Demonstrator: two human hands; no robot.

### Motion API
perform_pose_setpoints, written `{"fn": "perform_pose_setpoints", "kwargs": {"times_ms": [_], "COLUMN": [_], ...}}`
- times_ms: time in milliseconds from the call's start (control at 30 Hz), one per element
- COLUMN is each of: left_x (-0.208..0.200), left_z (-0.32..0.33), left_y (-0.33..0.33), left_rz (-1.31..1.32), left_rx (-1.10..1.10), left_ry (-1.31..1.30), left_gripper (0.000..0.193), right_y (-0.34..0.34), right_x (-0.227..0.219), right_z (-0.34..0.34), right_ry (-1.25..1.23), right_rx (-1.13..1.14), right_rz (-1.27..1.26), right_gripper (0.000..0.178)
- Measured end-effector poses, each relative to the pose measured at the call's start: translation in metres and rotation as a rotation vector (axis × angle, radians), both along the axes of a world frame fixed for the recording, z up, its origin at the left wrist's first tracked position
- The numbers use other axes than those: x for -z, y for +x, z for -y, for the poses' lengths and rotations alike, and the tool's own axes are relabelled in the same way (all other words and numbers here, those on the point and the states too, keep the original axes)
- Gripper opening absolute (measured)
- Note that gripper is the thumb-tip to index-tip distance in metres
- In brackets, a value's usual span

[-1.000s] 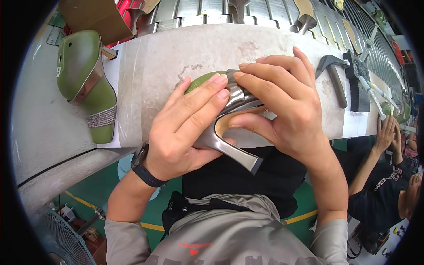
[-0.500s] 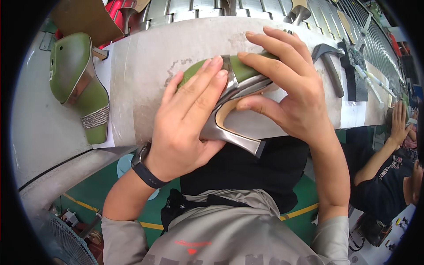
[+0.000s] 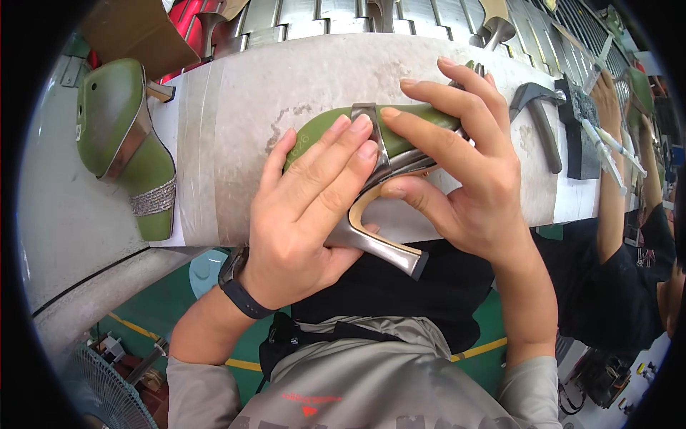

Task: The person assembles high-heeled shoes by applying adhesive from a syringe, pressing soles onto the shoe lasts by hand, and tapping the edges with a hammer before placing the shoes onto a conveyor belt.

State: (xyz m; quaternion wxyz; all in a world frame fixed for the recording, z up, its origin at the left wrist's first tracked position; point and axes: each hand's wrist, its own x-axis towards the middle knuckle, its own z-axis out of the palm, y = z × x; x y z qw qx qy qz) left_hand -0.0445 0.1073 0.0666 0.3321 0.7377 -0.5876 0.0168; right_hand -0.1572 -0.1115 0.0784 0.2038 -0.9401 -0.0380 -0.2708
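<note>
The left hand (image 3: 307,207) grasps a green high-heeled sandal (image 3: 393,166) at its heel end, over the bench (image 3: 243,93) near its near edge. The right hand (image 3: 464,171) loosely holds the front part between thumb and spread fingers. The metallic heel points near and right. Another green sandal (image 3: 118,129) lies left; a hammer (image 3: 547,136) lies right, just beside a dark block (image 3: 582,136).
</note>
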Motion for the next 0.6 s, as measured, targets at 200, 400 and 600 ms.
{"fn": "perform_pose_setpoints", "kwargs": {"times_ms": [200,400,600], "left_x": [0.01,0.021,-0.001], "left_z": [-0.001,0.003,-0.003], "left_y": [-0.001,-0.006,-0.007], "left_rz": [0.005,0.036,-0.055], "left_rx": [0.018,-0.021,0.058], "left_ry": [-0.013,-0.084,0.012], "left_gripper": [0.079,0.078,0.089], "right_y": [-0.004,0.008,0.0], "right_x": [-0.011,-0.04,-0.03], "right_z": [-0.009,-0.008,0.002], "right_ry": [0.089,0.177,0.074], "right_rx": [0.035,0.055,0.102], "right_rz": [-0.079,-0.258,-0.212], "right_gripper": [0.053,0.053,0.067]}}
